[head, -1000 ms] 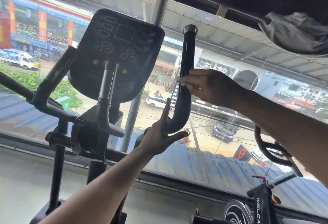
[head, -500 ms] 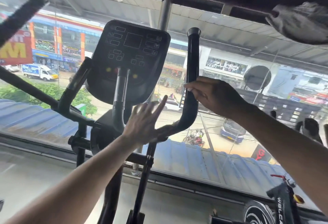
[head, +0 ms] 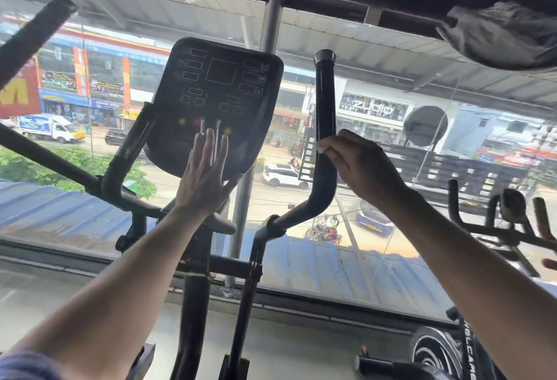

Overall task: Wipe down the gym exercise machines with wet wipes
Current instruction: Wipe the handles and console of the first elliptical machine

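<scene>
left hand has left the bend, fingers straight before console | right hand pinches wipe on handlebar | wiping ongoing

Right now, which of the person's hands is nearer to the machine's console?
Left. The left hand is raised, fingers straight, before the console; the right hand grips the upright handlebar beside it.

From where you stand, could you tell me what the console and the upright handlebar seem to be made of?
The console looks like matte black moulded plastic: a dull, rounded shell with printed button outlines. The upright handlebar looks like black painted or coated metal tube: it is glossy, with light streaks along it. Its end cap may be plastic or rubber.
</scene>
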`<action>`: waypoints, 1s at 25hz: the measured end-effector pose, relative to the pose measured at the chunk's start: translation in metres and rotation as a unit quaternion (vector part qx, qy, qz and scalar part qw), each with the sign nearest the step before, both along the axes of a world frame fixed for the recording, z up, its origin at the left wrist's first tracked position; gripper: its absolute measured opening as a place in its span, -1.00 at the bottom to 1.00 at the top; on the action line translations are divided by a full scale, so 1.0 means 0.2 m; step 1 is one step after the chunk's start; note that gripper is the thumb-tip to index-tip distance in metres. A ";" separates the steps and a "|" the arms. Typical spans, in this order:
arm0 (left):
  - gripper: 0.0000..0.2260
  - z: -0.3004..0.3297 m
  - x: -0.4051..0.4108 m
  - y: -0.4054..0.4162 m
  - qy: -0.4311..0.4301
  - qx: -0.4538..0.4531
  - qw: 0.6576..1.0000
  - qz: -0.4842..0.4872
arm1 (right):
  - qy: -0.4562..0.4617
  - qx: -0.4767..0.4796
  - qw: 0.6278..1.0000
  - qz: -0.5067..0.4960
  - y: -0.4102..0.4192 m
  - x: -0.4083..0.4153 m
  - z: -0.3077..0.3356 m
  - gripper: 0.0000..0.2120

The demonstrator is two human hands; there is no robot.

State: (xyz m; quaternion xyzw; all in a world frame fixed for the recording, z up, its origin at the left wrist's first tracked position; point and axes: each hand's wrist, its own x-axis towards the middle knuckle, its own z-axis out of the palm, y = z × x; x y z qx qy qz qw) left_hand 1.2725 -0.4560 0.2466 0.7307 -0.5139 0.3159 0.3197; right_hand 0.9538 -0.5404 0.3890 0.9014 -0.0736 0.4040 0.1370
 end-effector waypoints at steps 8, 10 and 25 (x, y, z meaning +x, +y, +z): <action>-0.22 -0.04 0.01 -0.03 0.022 -0.024 0.999 0.002 | 0.064 -0.042 0.997 -0.022 0.03 -0.11 -0.02 -0.77; -0.20 -0.04 0.01 -0.03 0.018 -0.039 0.999 -0.005 | 0.014 -0.016 0.999 -0.026 0.00 -0.02 0.02 -0.82; -0.19 -0.04 0.02 -0.02 0.058 -0.069 0.993 -0.082 | -0.030 0.036 0.998 -0.031 0.12 -0.07 -0.23 -0.79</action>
